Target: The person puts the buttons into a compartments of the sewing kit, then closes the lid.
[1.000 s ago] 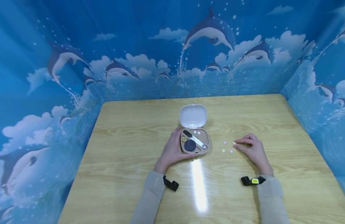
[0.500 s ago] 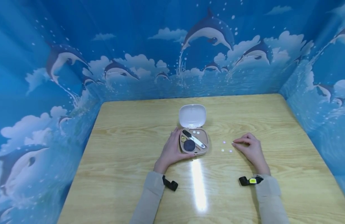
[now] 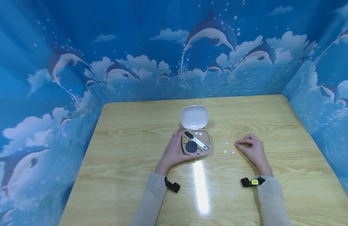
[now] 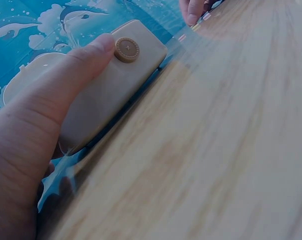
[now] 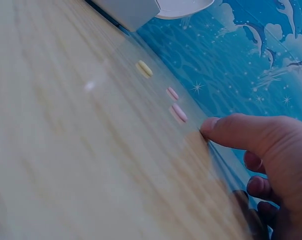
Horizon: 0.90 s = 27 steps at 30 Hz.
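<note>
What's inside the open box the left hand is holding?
The box holds a dark disc, a white tool with a black end, a gold-coloured piece and two small white discs. Anything underneath these pieces is covered.

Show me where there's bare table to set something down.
Bare table lies left of the left hand, out to the table's left edge, and right of the right hand. Crowded: between the hands, with the open case and three small pieces.
</note>
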### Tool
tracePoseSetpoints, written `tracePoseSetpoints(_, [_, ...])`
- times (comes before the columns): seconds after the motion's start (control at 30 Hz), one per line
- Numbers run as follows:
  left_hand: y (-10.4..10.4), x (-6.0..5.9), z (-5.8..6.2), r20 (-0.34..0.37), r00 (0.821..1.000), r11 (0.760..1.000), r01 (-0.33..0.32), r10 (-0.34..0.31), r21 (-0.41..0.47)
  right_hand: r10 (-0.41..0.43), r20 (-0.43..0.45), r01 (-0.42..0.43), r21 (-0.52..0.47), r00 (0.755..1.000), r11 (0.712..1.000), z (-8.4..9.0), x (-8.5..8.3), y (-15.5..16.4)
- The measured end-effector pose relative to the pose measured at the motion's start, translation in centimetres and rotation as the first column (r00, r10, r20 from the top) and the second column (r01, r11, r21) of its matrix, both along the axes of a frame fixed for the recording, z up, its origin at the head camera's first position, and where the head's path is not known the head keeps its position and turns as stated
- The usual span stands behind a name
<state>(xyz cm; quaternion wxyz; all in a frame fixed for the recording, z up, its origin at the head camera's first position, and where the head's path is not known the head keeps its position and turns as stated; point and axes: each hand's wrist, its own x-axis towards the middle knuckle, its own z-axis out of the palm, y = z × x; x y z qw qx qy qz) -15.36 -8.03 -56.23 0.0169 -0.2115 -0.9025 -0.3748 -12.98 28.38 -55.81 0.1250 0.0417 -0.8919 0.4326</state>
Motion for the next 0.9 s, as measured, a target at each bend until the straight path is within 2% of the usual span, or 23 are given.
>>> tracePoseSetpoints(0.37, [-0.04,0.09,0.17,0.034,0.999,1.0,-0.007,0.007,-0.003,0.0,-0.016,0.0,0.027,1.0,1.0,-0.12,0.03,0.05])
tracePoseSetpoints(0.67, [0.13,-0.04,0.22,-0.003,1.0,1.0,0.005,-0.005,0.006,-0.004,-0.033,0.005,0.021,0.999,1.0,-0.12,-0.12,0.23])
tracePoseSetpoints(0.9, [0.33,-0.13,0.26,0.009,1.0,1.0,0.006,-0.007,0.013,0.001,-0.033,0.0,0.02,0.999,1.0,-0.05,-0.19,0.41])
